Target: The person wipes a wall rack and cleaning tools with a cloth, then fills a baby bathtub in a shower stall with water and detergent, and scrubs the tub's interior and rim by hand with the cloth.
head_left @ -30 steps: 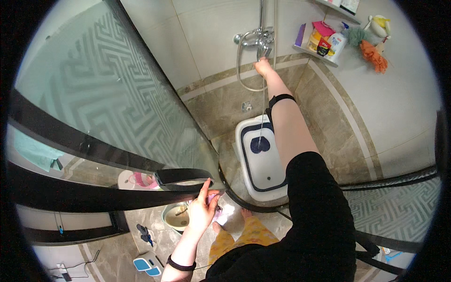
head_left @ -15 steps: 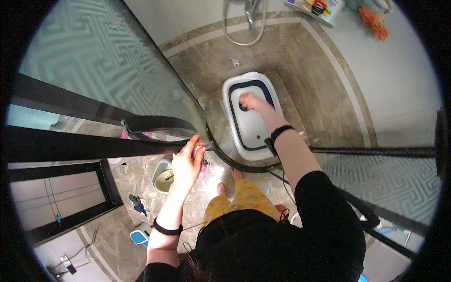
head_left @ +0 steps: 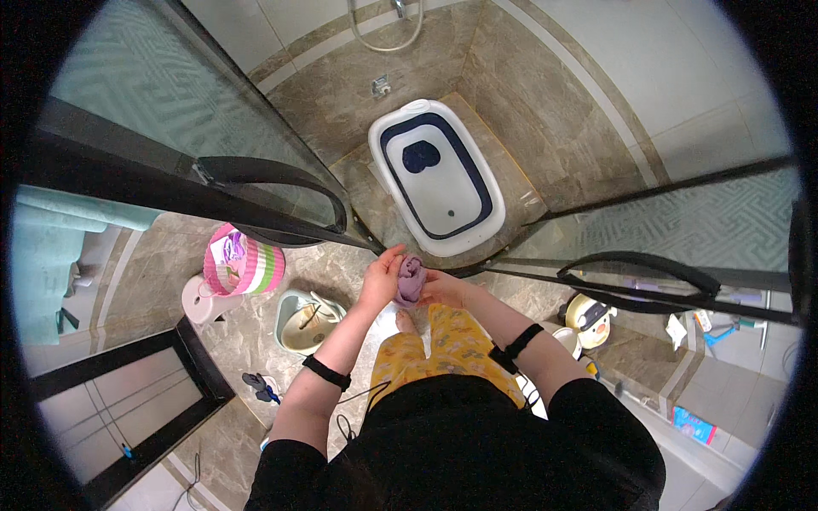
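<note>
Between my hands, in front of my body, is a crumpled purple cloth (head_left: 411,283). My left hand (head_left: 383,279) grips its left side, thumb and fingers against the fabric. From the other side my right hand (head_left: 446,289) holds it, with some fingers hidden behind the folds. Just beyond lies a white oblong tub (head_left: 487,240) with a dark blue band round its inside. A dark blue rounded patch (head_left: 421,157) shows on the tub's floor toward the far end; I cannot make out what it is.
Black-framed glass doors (head_left: 281,200) stand at left and right, with curved handles. On the left are a pink striped basket (head_left: 266,271), a pink stool (head_left: 203,305) and a pale bucket (head_left: 288,317). A yellowish basin (head_left: 588,315) is at right. A shower hose (head_left: 383,47) hangs beyond the tub.
My right hand has come out of the tub and back to the purple cloth. My left hand has moved right with the cloth, away from the door edge. The view has shifted.
</note>
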Demonstrator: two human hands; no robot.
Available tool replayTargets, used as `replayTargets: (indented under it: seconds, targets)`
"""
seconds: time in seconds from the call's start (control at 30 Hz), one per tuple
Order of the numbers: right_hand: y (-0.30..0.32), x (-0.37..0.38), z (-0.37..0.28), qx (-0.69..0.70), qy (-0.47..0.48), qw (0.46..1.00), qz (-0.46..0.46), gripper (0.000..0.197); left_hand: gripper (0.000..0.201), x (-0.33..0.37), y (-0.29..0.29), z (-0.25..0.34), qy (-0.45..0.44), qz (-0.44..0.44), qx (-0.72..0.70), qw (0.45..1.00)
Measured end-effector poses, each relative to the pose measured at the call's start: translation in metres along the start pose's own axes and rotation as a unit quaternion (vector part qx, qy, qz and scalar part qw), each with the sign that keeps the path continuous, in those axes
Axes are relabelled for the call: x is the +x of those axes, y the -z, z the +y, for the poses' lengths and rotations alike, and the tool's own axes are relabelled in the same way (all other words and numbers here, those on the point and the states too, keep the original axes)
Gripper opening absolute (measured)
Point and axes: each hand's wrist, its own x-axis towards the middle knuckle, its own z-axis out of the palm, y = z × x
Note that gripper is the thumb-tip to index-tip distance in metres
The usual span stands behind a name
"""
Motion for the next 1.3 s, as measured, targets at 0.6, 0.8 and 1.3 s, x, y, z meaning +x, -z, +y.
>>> replayTargets:
  seconds: [0.6,0.8,1.3]
  targets:
    - [0.106,-0.024,0.12,0.376,0.187,0.85,0.318,0.041,0.037,0.002,-0.053,-0.087,0.09,-0.116,0.008,0.989]
    - [0.228,-0.064,0.114,0.108,0.146,0.851,0.493,0.029,0.04,0.044,-0.009,-0.165,0.089,-0.062,0.193,0.975]
    - [0.27,-0.091,0.12,0.018,0.201,0.896,0.395,0.03,0.04,0.092,0.027,-0.144,0.154,-0.019,0.533,0.832]
